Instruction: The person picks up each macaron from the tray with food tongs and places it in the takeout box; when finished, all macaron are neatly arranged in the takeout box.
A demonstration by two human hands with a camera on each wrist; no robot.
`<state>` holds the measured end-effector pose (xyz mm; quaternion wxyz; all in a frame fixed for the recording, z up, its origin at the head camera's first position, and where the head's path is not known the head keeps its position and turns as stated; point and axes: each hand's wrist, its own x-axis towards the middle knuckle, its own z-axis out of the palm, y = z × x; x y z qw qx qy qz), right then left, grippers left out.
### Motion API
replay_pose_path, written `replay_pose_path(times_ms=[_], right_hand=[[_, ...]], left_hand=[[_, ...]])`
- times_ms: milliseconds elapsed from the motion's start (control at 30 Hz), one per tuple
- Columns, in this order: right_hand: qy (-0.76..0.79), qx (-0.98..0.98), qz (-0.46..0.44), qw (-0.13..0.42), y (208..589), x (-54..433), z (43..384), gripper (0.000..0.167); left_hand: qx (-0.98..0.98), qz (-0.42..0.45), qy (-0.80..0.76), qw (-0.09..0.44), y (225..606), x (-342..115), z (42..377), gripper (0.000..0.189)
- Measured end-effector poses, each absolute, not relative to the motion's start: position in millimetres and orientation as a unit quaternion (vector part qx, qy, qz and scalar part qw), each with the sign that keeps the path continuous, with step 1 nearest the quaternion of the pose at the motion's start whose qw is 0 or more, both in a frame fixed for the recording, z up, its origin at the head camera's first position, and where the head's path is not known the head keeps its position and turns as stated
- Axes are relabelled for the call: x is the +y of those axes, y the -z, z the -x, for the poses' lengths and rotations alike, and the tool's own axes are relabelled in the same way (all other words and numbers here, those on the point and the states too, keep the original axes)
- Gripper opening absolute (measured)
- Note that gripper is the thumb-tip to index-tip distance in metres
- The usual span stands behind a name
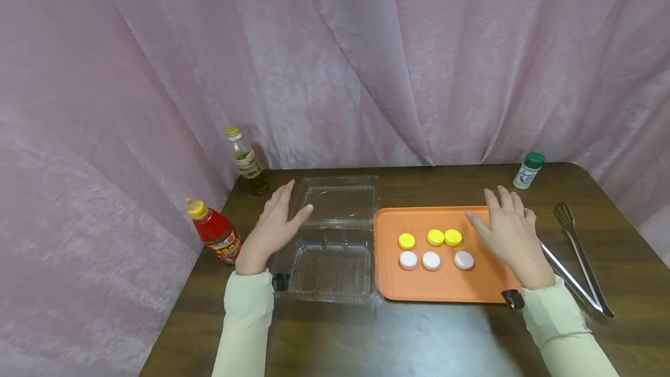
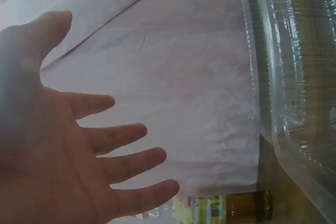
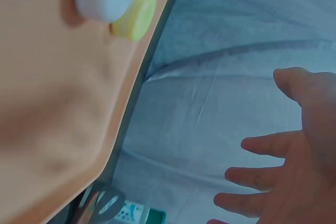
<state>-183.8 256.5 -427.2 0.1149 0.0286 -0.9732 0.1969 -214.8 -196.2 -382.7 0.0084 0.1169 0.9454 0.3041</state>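
My left hand (image 1: pixel 274 223), its fingers spread and straight, hovers above the left side of a clear plastic container (image 1: pixel 335 295) whose lid (image 1: pixel 340 182) lies folded back. Nothing is in that hand, as its bare palm in the left wrist view shows. Over the right part of an orange tray (image 1: pixel 434 290) is my right hand (image 1: pixel 510 240), fingers also spread and holding nothing. On the tray, several small round cakes like macarons lie in two rows: yellow ones (image 1: pixel 406 241) behind, white ones (image 1: pixel 408 260) in front.
Left of the container stand a red squeeze bottle (image 1: pixel 222 237) with a yellow cap and a glass oil bottle (image 1: pixel 249 167). A green-capped shaker (image 1: pixel 528 170) is at the back right. Metal tongs (image 1: pixel 581 260) lie right of the tray, partly behind my right hand. Curtains (image 1: pixel 366 74) hang behind the table.
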Motion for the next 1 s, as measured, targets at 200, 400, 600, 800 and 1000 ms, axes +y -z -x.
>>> replay_pose_path(times_ms=[200, 400, 600, 800, 1000], right_hand=[[-0.217, -0.967, -0.009, 0.135, 433.0, 276.4, 179.7, 0.075], [-0.222, -0.963, 0.006, 0.152, 440.0, 294.2, 175.0, 0.073], [-0.205, -0.969, 0.023, 0.136, 446.3, 317.9, 170.0, 0.073], [-0.196, -0.971, 0.032, 0.13, 452.7, 335.2, 164.9, 0.074], [-0.179, -0.977, 0.054, 0.102, 460.7, 351.3, 157.3, 0.079]], left_hand=[[0.936, -0.116, -0.333, 0.007, 389.5, -210.9, 206.7, 0.086], [0.94, -0.094, -0.328, -0.004, 397.3, -231.1, 193.4, 0.081], [0.941, -0.085, -0.327, -0.001, 406.7, -245.1, 187.0, 0.079], [0.943, -0.087, -0.323, -0.009, 417.4, -254.6, 182.1, 0.072], [0.939, -0.09, -0.332, -0.011, 428.6, -258.3, 175.8, 0.062]])
